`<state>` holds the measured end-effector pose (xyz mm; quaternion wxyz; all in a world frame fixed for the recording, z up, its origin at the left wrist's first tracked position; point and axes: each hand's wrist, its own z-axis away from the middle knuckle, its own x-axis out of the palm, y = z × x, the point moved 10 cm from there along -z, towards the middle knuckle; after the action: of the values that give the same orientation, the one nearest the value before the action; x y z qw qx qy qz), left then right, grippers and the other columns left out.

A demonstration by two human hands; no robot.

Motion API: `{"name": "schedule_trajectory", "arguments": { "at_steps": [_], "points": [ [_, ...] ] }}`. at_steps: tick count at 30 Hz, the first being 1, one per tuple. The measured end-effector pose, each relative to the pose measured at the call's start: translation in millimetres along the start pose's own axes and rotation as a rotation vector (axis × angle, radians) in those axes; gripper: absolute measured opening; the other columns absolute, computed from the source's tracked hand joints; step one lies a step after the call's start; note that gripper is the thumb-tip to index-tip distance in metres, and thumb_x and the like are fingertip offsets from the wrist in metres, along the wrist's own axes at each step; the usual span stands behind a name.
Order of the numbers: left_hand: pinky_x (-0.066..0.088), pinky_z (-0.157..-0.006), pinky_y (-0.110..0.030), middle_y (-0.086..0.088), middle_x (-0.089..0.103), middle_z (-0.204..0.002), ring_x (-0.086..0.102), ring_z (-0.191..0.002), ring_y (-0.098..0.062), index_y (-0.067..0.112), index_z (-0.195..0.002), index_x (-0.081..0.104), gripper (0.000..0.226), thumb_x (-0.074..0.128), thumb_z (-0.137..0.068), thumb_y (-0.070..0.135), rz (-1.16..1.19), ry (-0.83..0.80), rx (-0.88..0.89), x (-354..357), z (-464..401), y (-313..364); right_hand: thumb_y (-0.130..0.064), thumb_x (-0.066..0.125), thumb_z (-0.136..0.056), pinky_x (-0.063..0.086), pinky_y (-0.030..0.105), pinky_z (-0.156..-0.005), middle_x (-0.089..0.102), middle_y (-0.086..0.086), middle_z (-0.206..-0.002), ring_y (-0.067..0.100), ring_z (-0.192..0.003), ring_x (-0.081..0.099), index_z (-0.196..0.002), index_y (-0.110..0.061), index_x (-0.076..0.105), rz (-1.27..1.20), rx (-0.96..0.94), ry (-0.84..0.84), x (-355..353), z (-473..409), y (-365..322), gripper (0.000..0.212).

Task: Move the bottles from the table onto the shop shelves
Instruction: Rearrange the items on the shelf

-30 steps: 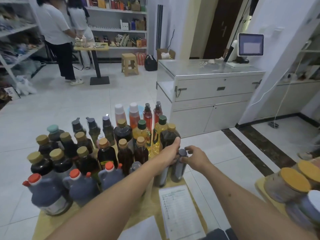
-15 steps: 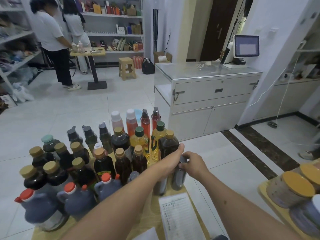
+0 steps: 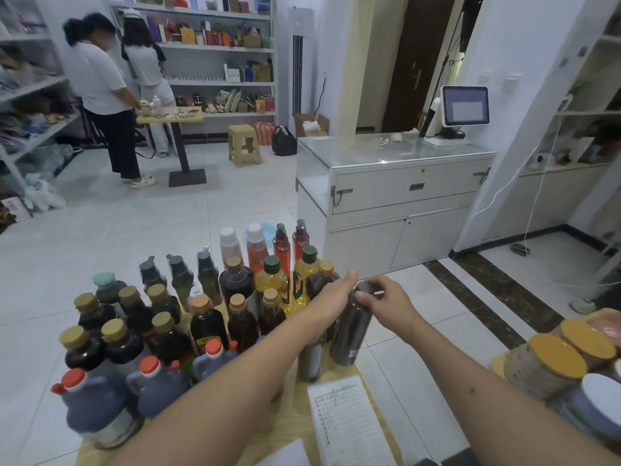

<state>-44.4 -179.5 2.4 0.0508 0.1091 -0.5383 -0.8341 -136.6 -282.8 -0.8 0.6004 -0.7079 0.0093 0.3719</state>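
Several bottles crowd the wooden table [image 3: 289, 418]: dark sauce bottles [image 3: 208, 324], yellow oil bottles [image 3: 274, 284], red spray bottles [image 3: 282, 247] and blue jugs [image 3: 94, 415]. At the table's right edge stand two slim dark bottles. My left hand [image 3: 331, 302] covers and grips the top of the left slim bottle [image 3: 311, 359], thumb pointing forward. My right hand [image 3: 386, 306] pinches the cap of the right slim bottle [image 3: 351, 331], which leans slightly. Shop shelves [image 3: 218, 48] line the back wall.
A handwritten list [image 3: 346, 425] lies on the table near me. Jars with yellow lids [image 3: 554, 358] sit on another table at the right. A white counter [image 3: 396, 183] stands ahead, a stool [image 3: 243, 144] and two people [image 3: 100, 79] at a small table beyond.
My right hand's fingers have closed over the cap of the right slim bottle, which now leans. My left hand stays on its bottle. My view has tilted up.
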Motion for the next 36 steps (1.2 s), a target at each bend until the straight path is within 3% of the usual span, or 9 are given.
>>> {"name": "schedule_trajectory", "arguments": {
  "at_steps": [3,7,9,12,16,20,29,32,36],
  "points": [
    [0.035,-0.116,-0.050,-0.006,0.061,-0.134,0.052,-0.129,-0.025,0.029,-0.125,0.056,0.051,0.027,-0.101,0.064,-0.014,0.008,0.080,-3.0,16.5,14.8,-0.024,0.070,-0.094,0.054,0.032,-0.082,0.069,0.003,-0.104,0.023,-0.096,0.067,-0.113,-0.012,0.068,-0.031,-0.062,0.043,-14.7,7.3,-28.7,0.022],
    [0.043,-0.111,-0.049,0.000,0.062,-0.131,0.057,-0.124,-0.020,0.029,-0.141,0.049,0.056,0.045,-0.097,0.063,-0.015,0.019,0.153,-13.1,41.3,25.9,-0.022,0.067,-0.096,0.051,0.028,-0.083,0.072,-0.002,-0.101,0.016,-0.097,0.067,-0.107,-0.016,0.071,-0.100,-0.144,0.075,-27.9,22.4,-76.4,0.014],
    [0.051,-0.099,-0.035,0.006,0.063,-0.124,0.060,-0.112,-0.010,0.024,-0.141,0.047,0.049,0.060,-0.098,0.045,-0.048,0.047,0.207,-23.5,51.3,30.5,-0.023,0.067,-0.096,0.051,0.025,-0.082,0.072,-0.003,-0.099,0.014,-0.096,0.067,-0.104,-0.016,0.072,-0.120,-0.175,0.079,-30.6,30.4,-98.7,0.011],
    [0.044,-0.075,-0.014,0.014,0.058,-0.112,0.056,-0.100,-0.001,0.026,-0.140,0.045,0.054,0.072,-0.093,0.031,-0.108,0.101,0.295,-41.1,77.5,40.2,-0.022,0.067,-0.096,0.051,0.023,-0.080,0.072,-0.004,-0.098,0.012,-0.095,0.067,-0.102,-0.020,0.070,-0.159,-0.230,0.056,-26.0,47.6,-135.9,0.007],
    [0.051,-0.085,-0.023,0.008,0.062,-0.124,0.060,-0.114,-0.013,0.025,-0.136,0.050,0.059,0.078,-0.086,0.036,-0.087,0.198,0.332,-71.8,114.6,42.6,-0.024,0.065,-0.097,0.052,0.018,-0.079,0.072,-0.006,-0.098,0.006,-0.094,0.066,-0.097,-0.027,0.070,-0.167,-0.324,-0.014,-6.1,70.1,-188.1,0.006],
    [0.050,-0.078,-0.022,0.005,0.064,-0.123,0.062,-0.107,-0.010,0.026,-0.132,0.056,0.059,0.082,-0.081,0.042,-0.051,0.297,0.385,-116.6,159.6,43.9,-0.027,0.065,-0.097,0.054,0.023,-0.084,0.072,-0.007,-0.097,0.004,-0.091,0.067,-0.098,-0.025,0.070,-0.191,-0.379,-0.055,23.0,89.0,-236.8,0.005],
    [0.055,-0.094,-0.037,0.006,0.069,-0.118,0.064,-0.110,-0.015,0.028,-0.121,0.065,0.048,0.084,-0.078,0.040,-0.044,0.583,0.440,-234.6,286.4,29.5,-0.027,0.067,-0.096,0.050,0.006,-0.069,0.072,-0.010,-0.097,-0.012,-0.083,0.065,-0.102,-0.022,0.071,-0.317,-0.508,-0.207,117.9,149.1,-355.5,0.009],
    [0.055,-0.096,-0.039,0.005,0.069,-0.118,0.063,-0.111,-0.016,0.028,-0.120,0.065,0.046,0.084,-0.079,0.038,-0.033,0.675,0.437,-276.1,340.2,17.2,-0.028,0.069,-0.094,0.051,0.009,-0.070,0.074,-0.006,-0.097,-0.007,-0.085,0.068,-0.101,-0.020,0.073,-0.395,-0.531,-0.309,163.7,175.3,-396.6,0.011],
    [0.054,-0.085,-0.028,0.004,0.071,-0.110,0.065,-0.104,-0.015,0.027,-0.115,0.067,0.041,0.086,-0.079,0.032,0.000,0.796,0.443,-323.9,409.5,-4.9,-0.033,0.072,-0.091,0.055,0.017,-0.074,0.075,-0.003,-0.103,0.003,-0.093,0.071,-0.111,-0.019,0.071,-0.436,-0.543,-0.471,226.7,212.1,-439.8,0.024]
  ]
}}
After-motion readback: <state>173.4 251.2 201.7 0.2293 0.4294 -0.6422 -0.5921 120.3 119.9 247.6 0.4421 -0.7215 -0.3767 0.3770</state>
